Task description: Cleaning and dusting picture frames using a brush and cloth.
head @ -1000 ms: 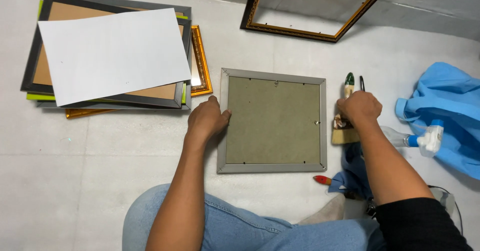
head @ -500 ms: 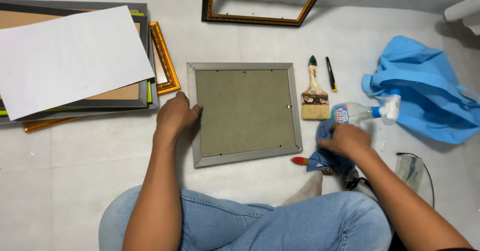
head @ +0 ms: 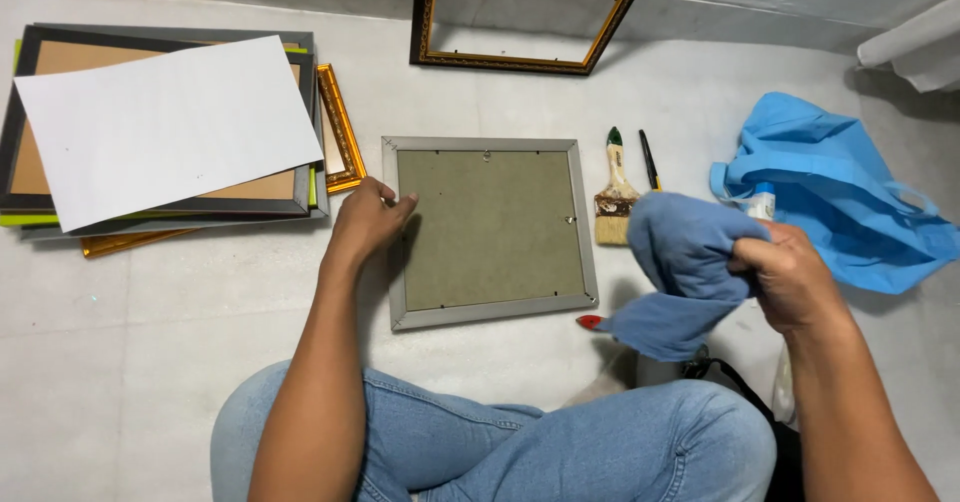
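Raised since earlier: right hand (head: 795, 282) clenching blue cloth (head: 680, 262) | left hand (head: 368, 220) flat on upright-long silver frame (head: 488, 230)

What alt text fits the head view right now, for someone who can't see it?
Seated on a pale floor, a person's right hand lifts a blue cloth while the left hand rests on the left edge of a silver picture frame lying face down. A paintbrush lies right of the frame; stacked frames lie left.
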